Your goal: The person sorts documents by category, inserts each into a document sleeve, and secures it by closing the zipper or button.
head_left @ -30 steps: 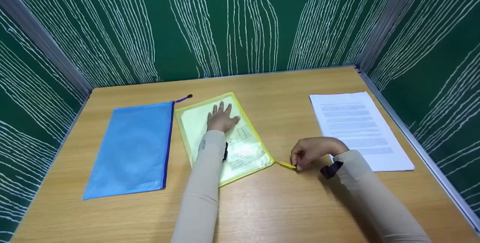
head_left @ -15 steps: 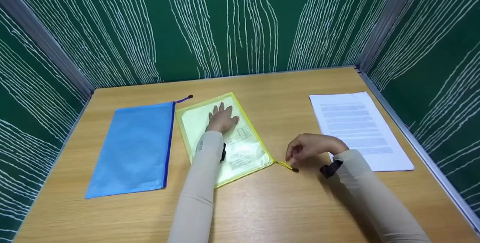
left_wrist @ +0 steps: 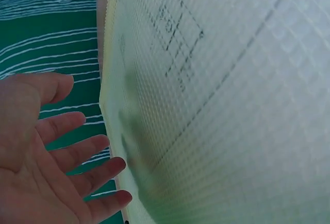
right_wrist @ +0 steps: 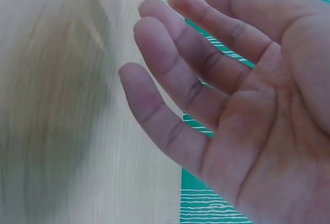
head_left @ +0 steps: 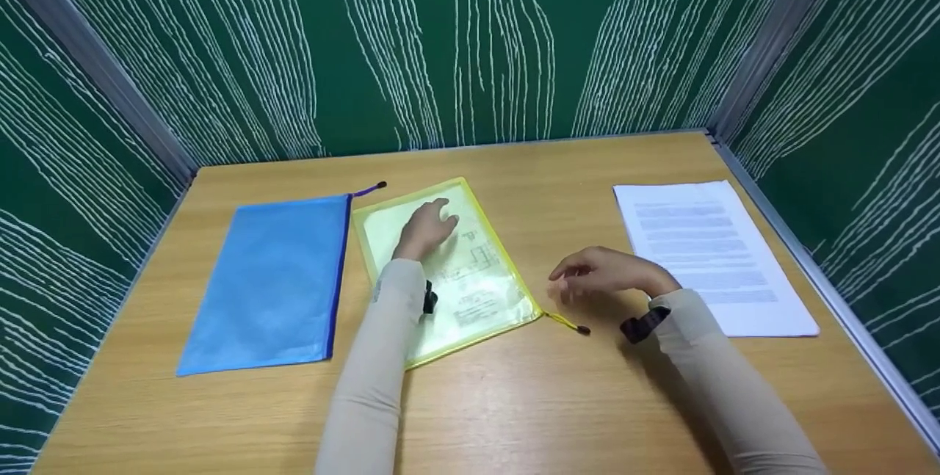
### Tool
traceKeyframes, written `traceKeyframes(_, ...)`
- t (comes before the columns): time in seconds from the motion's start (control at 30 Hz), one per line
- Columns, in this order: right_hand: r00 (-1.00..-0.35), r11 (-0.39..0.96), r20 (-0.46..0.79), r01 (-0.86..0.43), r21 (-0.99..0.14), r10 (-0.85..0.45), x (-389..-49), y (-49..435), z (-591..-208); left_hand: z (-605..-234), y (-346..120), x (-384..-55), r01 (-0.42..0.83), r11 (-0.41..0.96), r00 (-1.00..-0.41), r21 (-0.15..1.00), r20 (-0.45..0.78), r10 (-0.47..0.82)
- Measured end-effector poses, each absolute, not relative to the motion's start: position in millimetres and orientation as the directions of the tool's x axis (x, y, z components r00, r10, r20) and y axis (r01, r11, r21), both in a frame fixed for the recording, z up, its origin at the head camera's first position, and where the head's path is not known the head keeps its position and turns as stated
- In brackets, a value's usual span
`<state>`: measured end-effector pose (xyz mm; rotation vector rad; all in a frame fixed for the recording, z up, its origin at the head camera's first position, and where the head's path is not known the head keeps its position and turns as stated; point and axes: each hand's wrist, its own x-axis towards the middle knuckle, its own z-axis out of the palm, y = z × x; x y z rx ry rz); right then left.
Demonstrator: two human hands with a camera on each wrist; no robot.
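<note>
A yellow zip pouch [head_left: 470, 269] with printed paper inside lies angled on the table in the head view. My left hand [head_left: 427, 229] is raised over its upper half, fingers loosely extended; the left wrist view shows the palm and spread fingers [left_wrist: 98, 177] beside the pouch's mesh surface. My right hand [head_left: 613, 271] hovers above the wood to the right of the pouch, its relaxed fingers [right_wrist: 160, 54] holding nothing. Just below that hand, the yellow zip pull [head_left: 564, 322] with its dark end rests on the table at the pouch's near right corner.
To the left lies a blue zip pouch [head_left: 272, 284], its purple pull [head_left: 369, 189] pointing up and right. A stack of printed paper [head_left: 705, 247] sits on the right, partly behind the right wrist. Green walls [head_left: 507, 42] with white lines border the table [head_left: 514, 416].
My right hand has let go of the yellow zip pull and risen slightly up and left. The left hand, earlier spread flat on the yellow pouch, has lifted off it.
</note>
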<state>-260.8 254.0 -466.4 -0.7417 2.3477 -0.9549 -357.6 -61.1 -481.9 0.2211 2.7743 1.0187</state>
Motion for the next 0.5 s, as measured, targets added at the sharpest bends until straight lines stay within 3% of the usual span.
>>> traceKeyframes(0.33,-0.861,0.603,-0.228,-0.108,-0.791,-0.454,-273.5,247.3,-468.2,-478.0,-89.8,-349.2,0.018,0.690,-0.980,0.723,-0.124,0.156)
traceKeyframes(0.5,-0.904,0.539,-0.219,-0.014,-0.842,-0.367,-279.8,241.8,-471.1,-476.1,-107.3,-343.2,-0.026,0.647,-0.984,0.762,-0.135,0.120)
